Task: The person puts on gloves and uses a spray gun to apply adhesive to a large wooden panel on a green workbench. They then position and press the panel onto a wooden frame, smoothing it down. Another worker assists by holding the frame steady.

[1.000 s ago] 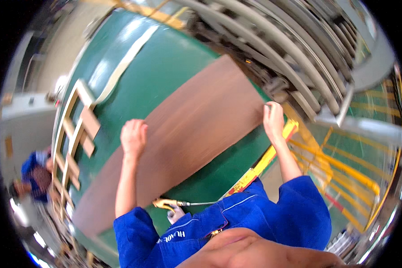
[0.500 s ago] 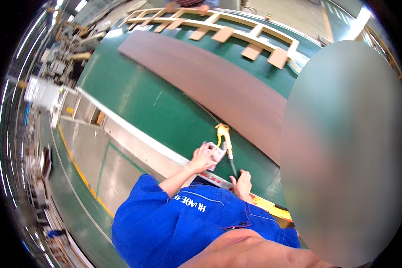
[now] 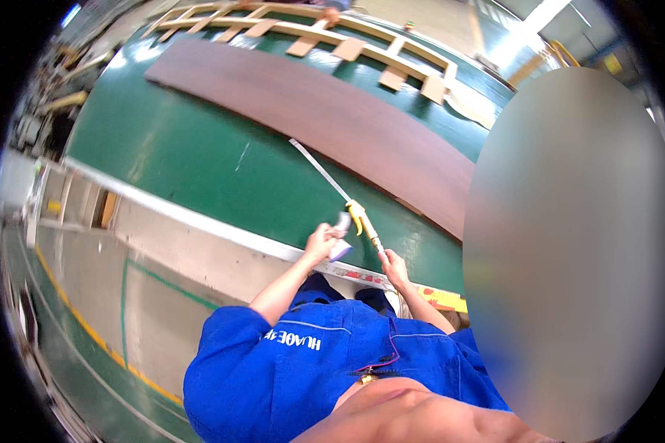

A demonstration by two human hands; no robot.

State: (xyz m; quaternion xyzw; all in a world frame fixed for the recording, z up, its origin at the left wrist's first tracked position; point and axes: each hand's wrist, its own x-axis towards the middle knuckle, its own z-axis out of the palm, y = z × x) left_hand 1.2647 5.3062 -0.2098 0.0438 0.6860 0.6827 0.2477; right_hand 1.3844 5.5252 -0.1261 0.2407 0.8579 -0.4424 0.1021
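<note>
My left hand (image 3: 320, 242) is closed around a small white and pale purple thing (image 3: 340, 252), whose kind I cannot make out, over the near edge of the green-topped table (image 3: 199, 159). To its right, my right hand (image 3: 394, 269) grips the rear end of an air blow gun (image 3: 356, 213). The gun has a yellow body and trigger and a long thin metal nozzle, which points away and to the left. Beyond it a long dark brown board (image 3: 303, 103) lies flat, its near edge close to the nozzle.
Along the far edge lies a pale wooden frame (image 3: 377, 53) with several light brown pieces (image 3: 392, 77); another person's hand (image 3: 329, 16) touches it. A shelf unit (image 3: 81, 199) stands below the table's left side. A blurred oval covers the right of the view.
My right hand has closed on the blow gun's rear end, and the gun's nozzle now points farther left. My left hand has turned the small white thing. The whole view has shifted.
</note>
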